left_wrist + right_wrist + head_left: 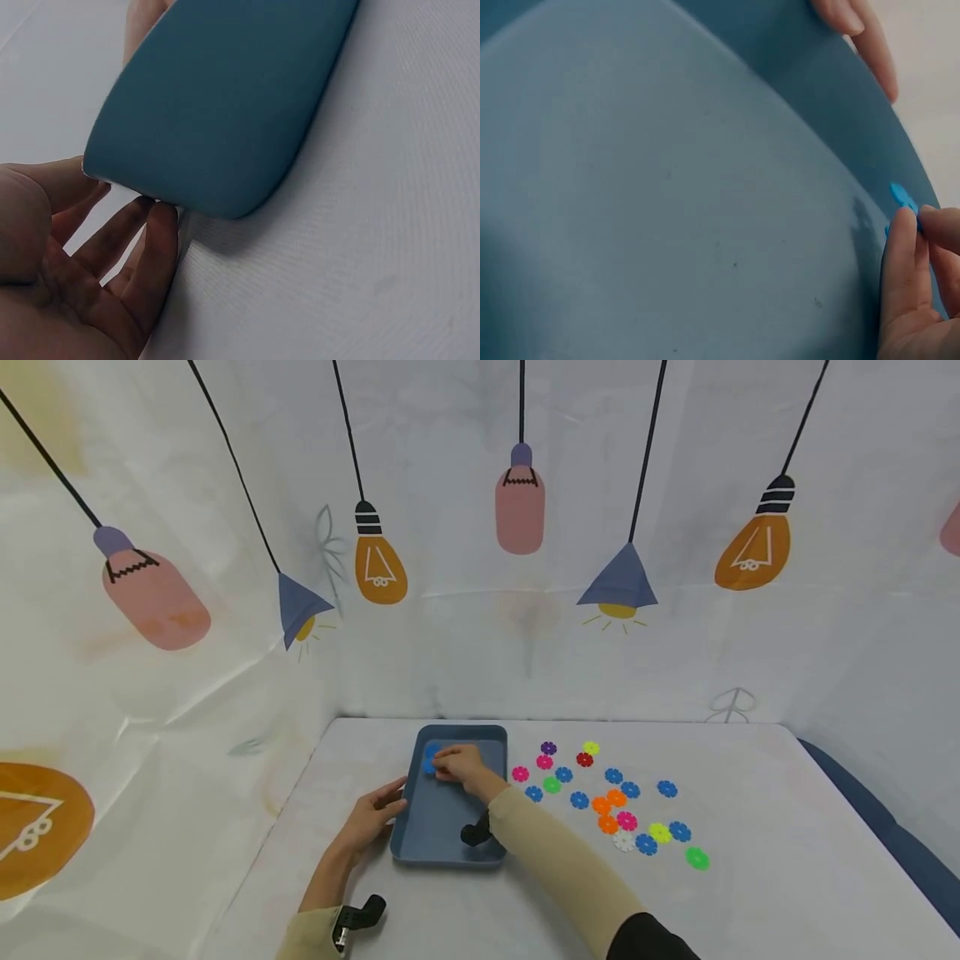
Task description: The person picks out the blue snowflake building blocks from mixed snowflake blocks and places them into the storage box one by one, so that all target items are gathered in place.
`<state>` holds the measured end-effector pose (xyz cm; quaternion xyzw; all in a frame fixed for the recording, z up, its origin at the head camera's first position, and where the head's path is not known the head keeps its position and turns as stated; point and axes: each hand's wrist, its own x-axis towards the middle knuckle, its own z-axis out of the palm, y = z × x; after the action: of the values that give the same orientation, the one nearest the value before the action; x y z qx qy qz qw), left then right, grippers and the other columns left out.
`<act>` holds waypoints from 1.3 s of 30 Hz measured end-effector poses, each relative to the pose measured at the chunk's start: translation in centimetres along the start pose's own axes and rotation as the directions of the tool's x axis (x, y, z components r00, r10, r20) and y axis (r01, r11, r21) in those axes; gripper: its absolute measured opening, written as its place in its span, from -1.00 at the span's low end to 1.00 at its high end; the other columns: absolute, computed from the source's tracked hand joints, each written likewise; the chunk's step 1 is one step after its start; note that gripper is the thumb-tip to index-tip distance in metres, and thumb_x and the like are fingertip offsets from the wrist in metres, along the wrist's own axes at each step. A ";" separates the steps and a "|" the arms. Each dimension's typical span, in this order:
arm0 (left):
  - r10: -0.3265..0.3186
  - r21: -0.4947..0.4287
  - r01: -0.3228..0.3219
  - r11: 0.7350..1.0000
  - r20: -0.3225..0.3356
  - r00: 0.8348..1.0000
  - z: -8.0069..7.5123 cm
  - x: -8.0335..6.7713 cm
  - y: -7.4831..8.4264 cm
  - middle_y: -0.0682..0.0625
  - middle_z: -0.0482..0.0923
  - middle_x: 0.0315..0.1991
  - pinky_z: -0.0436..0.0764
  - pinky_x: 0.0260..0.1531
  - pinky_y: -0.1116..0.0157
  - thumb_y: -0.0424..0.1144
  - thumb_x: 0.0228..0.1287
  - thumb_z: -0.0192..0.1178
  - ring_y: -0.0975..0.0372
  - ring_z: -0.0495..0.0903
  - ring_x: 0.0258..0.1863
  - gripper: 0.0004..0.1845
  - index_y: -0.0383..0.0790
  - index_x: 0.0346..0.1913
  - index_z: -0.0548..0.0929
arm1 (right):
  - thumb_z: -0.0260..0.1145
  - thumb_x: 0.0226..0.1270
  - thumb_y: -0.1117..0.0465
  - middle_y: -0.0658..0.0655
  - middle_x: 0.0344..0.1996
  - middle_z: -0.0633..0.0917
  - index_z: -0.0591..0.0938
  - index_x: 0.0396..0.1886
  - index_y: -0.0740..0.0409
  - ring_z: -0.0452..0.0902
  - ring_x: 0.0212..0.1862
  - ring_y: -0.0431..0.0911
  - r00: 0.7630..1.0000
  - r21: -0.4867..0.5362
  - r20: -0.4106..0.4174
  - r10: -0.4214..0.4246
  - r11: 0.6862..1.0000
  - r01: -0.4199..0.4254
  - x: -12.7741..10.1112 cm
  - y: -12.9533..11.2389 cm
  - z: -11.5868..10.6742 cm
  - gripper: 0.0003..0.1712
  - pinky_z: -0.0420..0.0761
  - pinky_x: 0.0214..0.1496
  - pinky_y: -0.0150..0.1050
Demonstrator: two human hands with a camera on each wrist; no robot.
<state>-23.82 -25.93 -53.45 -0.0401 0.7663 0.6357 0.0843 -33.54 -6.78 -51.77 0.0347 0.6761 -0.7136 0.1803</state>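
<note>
Hands at a blue tray [420,847]: your left hand [369,821] rests open, fingers straight against the tray's near-left edge, seemingly to steady it. Your right hand [459,766] reaches into the far end, pinching a blue disc [904,198] low over the floor. More coloured discs [615,802] lie scattered to its right.

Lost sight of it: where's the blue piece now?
Head view: the blue piece is in the tray's far left corner, pinched by the right hand.

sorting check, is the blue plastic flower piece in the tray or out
In: the right hand pinches the blue plastic flower piece over the blue tray floor.
</note>
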 end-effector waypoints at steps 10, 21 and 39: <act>0.008 -0.001 -0.008 1.000 0.003 1.000 0.1 -0.3 0.0 -0.35 0.35 0.30 0.48 0.09 -0.08 -0.28 0.38 0.20 -0.14 0.34 0.28 -0.46 -0.17 0.40 0.40 | 0.42 0.16 0.43 0.16 -0.48 0.71 0.70 -0.22 0.38 0.66 -0.50 -0.17 0.997 -0.087 -0.068 -0.036 0.996 0.030 0.5 0.5 0.8 -0.83 0.67 -0.39 -0.32; 0.026 0.024 -0.026 0.999 -0.012 1.000 0.3 -0.3 -0.2 -0.34 0.34 0.31 0.47 0.10 -0.08 -0.26 0.39 0.19 -0.13 0.33 0.29 -0.46 -0.15 0.40 0.40 | 0.41 0.13 0.49 0.22 -0.53 0.70 0.68 -0.35 0.38 0.62 -0.60 -0.17 0.991 -0.129 -0.096 -0.088 0.989 0.075 0.9 1.0 0.9 -0.91 0.66 -0.50 -0.32; 0.017 -0.002 -0.017 1.000 -0.008 1.000 0.2 0.0 -0.7 -0.34 0.29 0.34 0.45 0.11 -0.12 -0.23 0.39 0.20 -0.16 0.28 0.32 -0.46 -0.15 0.40 0.41 | 0.45 0.07 0.45 0.13 -0.73 0.65 0.70 -0.47 0.31 0.55 -0.74 -0.20 0.977 -0.223 -0.173 -0.121 0.971 0.081 2.2 1.9 1.5 -0.94 0.60 -0.64 -0.33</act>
<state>-23.64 -25.85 -54.18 -0.0363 0.7663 0.6369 0.0760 -34.77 -8.79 -54.11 0.0467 0.7640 -0.6383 0.0823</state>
